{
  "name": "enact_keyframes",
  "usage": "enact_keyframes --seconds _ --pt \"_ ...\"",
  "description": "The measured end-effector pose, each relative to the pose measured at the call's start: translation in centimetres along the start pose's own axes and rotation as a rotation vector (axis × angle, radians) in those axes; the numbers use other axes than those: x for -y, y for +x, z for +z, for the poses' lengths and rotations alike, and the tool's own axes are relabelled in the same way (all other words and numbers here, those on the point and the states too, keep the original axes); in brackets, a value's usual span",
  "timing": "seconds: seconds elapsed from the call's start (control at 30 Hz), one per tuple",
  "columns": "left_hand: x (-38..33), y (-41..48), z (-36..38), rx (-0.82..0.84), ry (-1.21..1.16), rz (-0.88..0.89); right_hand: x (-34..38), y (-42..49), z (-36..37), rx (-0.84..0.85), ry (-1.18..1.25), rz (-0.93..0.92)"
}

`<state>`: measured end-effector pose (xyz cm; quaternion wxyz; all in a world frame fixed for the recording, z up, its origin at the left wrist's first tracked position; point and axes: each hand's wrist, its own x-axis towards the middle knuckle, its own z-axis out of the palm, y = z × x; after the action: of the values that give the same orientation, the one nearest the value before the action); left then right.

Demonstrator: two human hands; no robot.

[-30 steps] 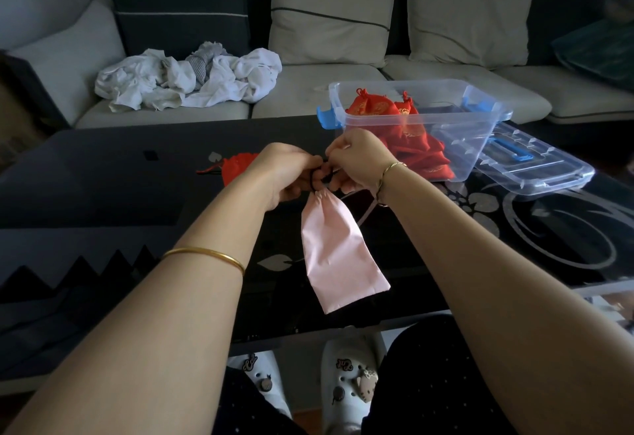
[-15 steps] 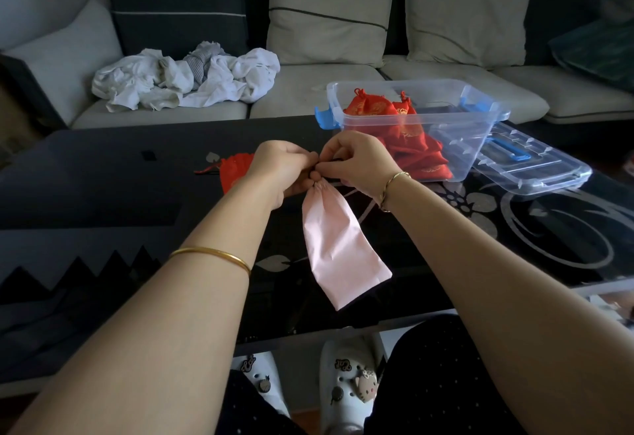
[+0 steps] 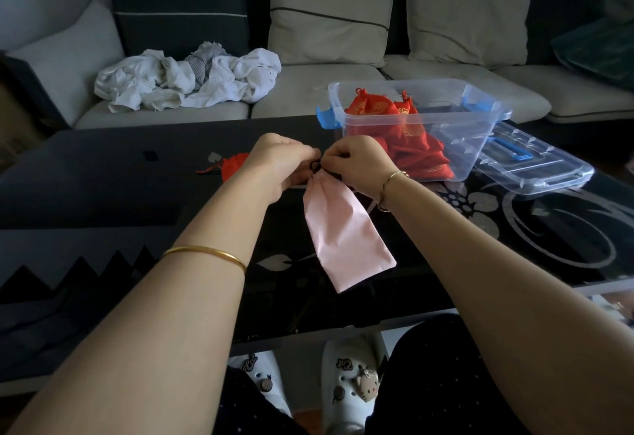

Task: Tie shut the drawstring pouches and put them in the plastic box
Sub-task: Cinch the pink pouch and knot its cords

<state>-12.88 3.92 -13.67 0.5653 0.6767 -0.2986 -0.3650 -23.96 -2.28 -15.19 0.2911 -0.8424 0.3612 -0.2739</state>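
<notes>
A pale pink drawstring pouch (image 3: 343, 232) hangs above the black glass table (image 3: 103, 181), its neck gathered tight. My left hand (image 3: 279, 162) and my right hand (image 3: 360, 163) meet at that neck, each pinching the dark drawstring between curled fingers. Behind my right hand stands the clear plastic box (image 3: 473, 119) with blue latches, holding several red pouches (image 3: 408, 132). One more red pouch (image 3: 233, 167) lies on the table, partly hidden behind my left hand.
The box's clear lid (image 3: 535, 167) lies on the table to the right of the box. A sofa with cushions runs along the far side, with crumpled white clothes (image 3: 185, 78) on its seat. My feet in white clogs (image 3: 350, 386) show under the glass.
Both hands have risen slightly with the pink pouch and drawn closer at its neck, which is now gathered tighter. The pouch's lower end has swung a little to the right.
</notes>
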Motion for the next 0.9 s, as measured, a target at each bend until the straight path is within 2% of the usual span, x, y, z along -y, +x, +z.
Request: enact_keyframes --seconds 0.07,0.13,0.2,0.33,0.43,0.57,0.77,0.9 --pt "0.1 0.1 -0.2 -0.045 0.114 0.072 -0.1 -0.1 -0.1 0.003 0.206 0.14" --pt "0.0 -0.1 -0.3 -0.098 0.272 0.242 -0.2 0.0 -0.1 -0.011 0.356 0.239" --pt "-0.2 -0.6 -0.1 -0.09 0.43 0.408 -0.1 -0.1 -0.2 -0.012 0.439 0.295" --pt "-0.1 -1.1 0.4 -0.108 0.624 0.593 0.2 -0.1 -0.2 0.009 0.612 0.37" --pt "0.0 -0.9 0.5 -0.165 0.724 0.659 0.0 0.0 -0.3 0.03 0.728 0.429" --pt "0.1 -0.5 0.5 -0.184 0.781 0.651 -0.3 0.0 -0.5 0.089 0.815 0.453" --pt "0.0 -0.3 0.5 -0.145 0.815 0.675 -0.1 -0.6 -1.1 0.096 0.784 0.33" --pt "0.1 0.3 0.0 -0.19 0.808 0.605 -1.3 0.0 -1.9 -0.055 0.348 0.237"
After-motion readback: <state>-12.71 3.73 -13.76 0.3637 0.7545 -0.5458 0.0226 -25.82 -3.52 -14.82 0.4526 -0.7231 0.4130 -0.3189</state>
